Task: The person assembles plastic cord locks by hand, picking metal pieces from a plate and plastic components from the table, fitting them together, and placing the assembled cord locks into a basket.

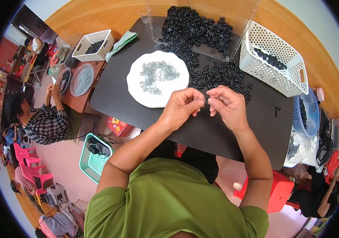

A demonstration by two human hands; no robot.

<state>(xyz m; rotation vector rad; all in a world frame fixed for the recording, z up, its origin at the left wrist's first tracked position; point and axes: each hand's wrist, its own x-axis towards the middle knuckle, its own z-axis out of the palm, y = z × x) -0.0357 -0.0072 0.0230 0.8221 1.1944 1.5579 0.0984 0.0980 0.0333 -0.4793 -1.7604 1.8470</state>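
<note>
Over the dark table (114,89), my left hand (183,105) and my right hand (230,107) meet fingertip to fingertip. Thumb and forefinger are pinched together on each. Something tiny sits at the fingertips, too small to name. Just left of my hands is a white scalloped plate (137,93) bearing many small silvery metal pins (155,77). Beyond my fingers lie loose black oval plastic pieces with holes (221,77), heaped up into a tipped clear plastic bin (251,18).
At the right stand a white perforated basket (274,77) and a blue basket (314,113). A small black piece (277,111) lies apart on the table. To the left, another person (46,123) works at a reddish table (74,102). A green basket (85,160) is on the floor.
</note>
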